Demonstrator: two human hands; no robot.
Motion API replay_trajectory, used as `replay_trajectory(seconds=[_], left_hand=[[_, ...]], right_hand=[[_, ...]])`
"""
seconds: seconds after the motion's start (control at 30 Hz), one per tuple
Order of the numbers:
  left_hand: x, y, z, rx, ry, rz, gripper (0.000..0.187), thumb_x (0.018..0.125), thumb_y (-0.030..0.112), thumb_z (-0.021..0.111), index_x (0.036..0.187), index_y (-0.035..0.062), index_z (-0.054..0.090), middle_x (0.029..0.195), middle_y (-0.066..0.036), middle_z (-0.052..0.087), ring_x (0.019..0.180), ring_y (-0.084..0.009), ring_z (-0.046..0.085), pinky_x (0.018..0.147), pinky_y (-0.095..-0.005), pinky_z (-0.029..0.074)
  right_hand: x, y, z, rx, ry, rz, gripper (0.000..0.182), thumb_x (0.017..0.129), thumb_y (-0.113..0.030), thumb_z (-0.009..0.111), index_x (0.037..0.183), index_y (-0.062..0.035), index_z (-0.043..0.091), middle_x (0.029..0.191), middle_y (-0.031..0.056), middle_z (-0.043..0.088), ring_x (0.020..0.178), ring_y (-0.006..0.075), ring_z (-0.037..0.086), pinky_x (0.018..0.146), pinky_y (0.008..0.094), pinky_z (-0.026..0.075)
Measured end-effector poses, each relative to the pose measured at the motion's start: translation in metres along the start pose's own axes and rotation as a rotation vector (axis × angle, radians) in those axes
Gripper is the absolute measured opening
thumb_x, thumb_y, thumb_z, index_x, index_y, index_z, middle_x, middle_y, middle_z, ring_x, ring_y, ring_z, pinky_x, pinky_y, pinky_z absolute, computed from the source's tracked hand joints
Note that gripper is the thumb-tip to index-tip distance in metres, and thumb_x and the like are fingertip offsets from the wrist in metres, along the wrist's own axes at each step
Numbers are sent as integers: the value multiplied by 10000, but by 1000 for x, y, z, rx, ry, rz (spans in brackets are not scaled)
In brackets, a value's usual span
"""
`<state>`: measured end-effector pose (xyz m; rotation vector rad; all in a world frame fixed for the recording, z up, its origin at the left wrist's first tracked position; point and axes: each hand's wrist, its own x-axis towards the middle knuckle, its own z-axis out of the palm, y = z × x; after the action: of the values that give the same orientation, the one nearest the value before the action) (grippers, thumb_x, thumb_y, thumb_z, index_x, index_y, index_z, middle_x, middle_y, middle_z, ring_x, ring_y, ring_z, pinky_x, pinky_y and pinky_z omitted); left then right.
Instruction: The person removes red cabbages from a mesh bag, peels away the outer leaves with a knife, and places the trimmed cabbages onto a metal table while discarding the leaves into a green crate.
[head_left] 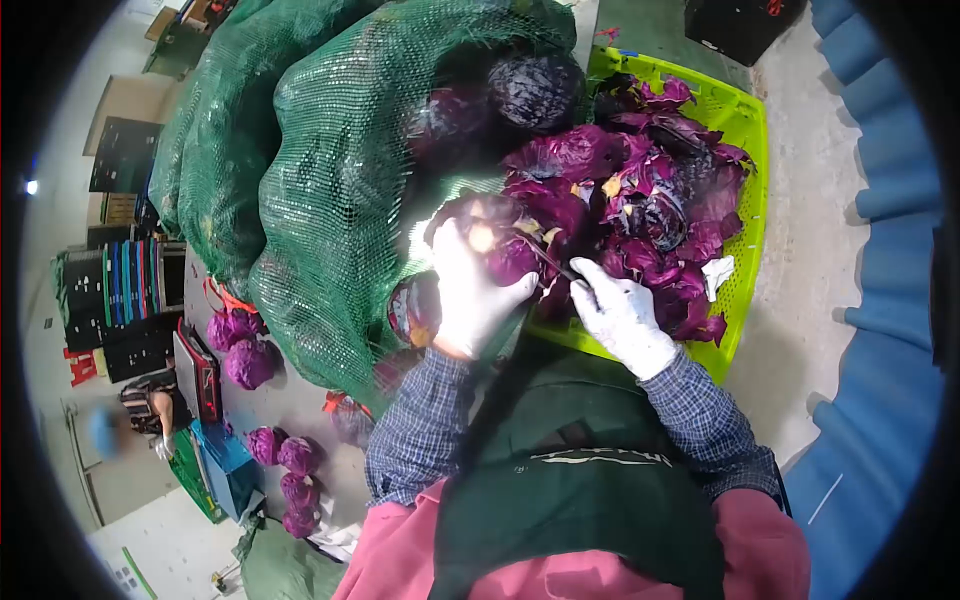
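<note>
My left hand [468, 292], in a white glove, is closed around a red cabbage [512, 262] with its pale cut stem end facing up. In my right hand [622, 316], also gloved in white, is a knife [546, 259], its blade over the cabbage at the stem end. Purple outer leaves [640, 190] fill a lime-green crate [752, 170] beyond my right hand. To the left of the cabbage, a green mesh sack [325, 200] lies with its mouth spread, and more cabbages [535, 92] show in it.
Several trimmed-looking red cabbages [250, 363] sit on a grey surface at the left. A co-worker [152, 408] stands farther left near a blue box [222, 455]. Stacked crates [125, 285] stand behind. Blue sheeting [880, 320] hangs along the right.
</note>
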<state>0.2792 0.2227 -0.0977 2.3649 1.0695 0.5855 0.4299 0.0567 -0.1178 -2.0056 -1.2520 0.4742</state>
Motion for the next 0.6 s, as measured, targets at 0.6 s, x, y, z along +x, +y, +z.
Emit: replay_trajectory(seconds=[0.6], left_hand=[[4, 26, 0, -50, -11, 77, 1130, 564, 380, 898, 1421, -85, 327, 1341, -283, 450, 1260, -444, 463, 1090, -483, 388]], right_hand=[[23, 95, 5, 917, 78, 876, 277, 1038, -335, 558, 928, -82, 586, 556, 20, 532, 372, 126, 474, 346, 284, 382]])
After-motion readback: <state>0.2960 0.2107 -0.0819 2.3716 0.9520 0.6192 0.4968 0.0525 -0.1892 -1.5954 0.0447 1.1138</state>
